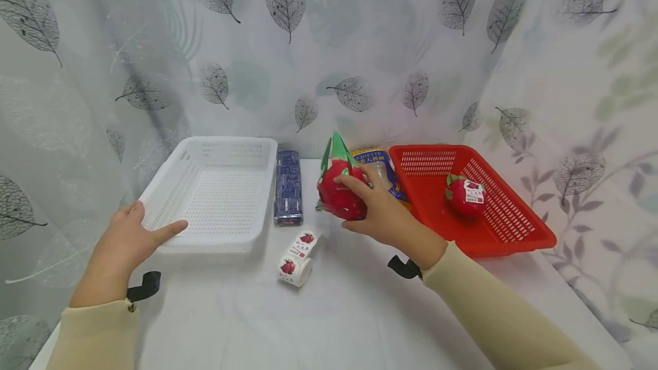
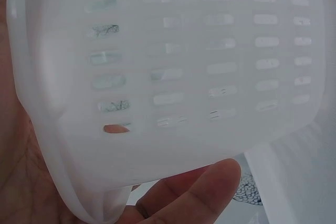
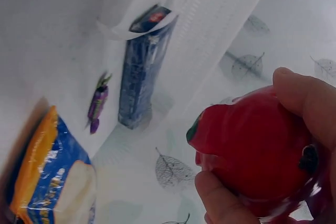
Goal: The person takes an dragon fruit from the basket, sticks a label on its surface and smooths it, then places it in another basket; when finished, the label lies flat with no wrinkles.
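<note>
l hand gripped white plastic basket by corner, fingers part-curled; r hand held dragon fruit, fingers curled round it, nr orecchiette pkt

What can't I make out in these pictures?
Palm side of the held dragon fruit: head view, covered by the right hand.
Part of the pasta bag: head view, behind that fruit and hand; right wrist view, cut by the bottom edge.
Small print on the dark blue packet: head view, too small.
Markings on the purple item: right wrist view, blurred.
</note>
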The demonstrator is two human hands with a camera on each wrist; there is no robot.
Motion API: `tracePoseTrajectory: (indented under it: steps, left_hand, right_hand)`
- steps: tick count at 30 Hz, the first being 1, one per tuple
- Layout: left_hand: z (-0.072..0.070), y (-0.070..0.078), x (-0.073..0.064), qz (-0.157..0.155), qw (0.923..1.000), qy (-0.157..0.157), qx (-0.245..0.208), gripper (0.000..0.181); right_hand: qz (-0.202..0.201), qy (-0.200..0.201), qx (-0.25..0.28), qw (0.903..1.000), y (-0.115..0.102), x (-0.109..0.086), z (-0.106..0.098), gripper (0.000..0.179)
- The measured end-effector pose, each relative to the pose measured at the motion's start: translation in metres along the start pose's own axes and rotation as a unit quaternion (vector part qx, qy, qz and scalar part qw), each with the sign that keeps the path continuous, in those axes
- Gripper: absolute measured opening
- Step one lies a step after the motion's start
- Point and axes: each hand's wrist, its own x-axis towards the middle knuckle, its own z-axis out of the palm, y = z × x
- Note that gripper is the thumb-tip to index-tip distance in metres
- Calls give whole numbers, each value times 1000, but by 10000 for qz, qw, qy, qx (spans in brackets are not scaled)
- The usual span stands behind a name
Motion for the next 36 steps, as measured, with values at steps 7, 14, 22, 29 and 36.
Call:
tracePoseTrajectory:
  steps: [7, 14, 22, 29, 36]
  left_hand:
    - [0, -1, 1, 18, 10000, -25, 14, 136]
    - [1, -1, 1, 15, 10000, 27, 45, 135]
    - [0, 0, 0, 11, 10000, -9, 14, 136]
    - [1, 0, 1, 15, 10000, -36, -9, 136]
    - [2, -1, 1, 24, 10000, 20, 14, 136]
  right_hand:
    - [402, -487, -253, 9977, 11, -14, 7, 97]
    - [467, -1060, -541, 9918, 21, -26, 18, 100]
    - [462, -1600, -632, 9840, 26, -29, 21, 99]
    - [662, -2061, -510, 9749, 28, -25, 22, 95]
    - [628, -2094, -450, 9748, 19, -19, 16, 86]
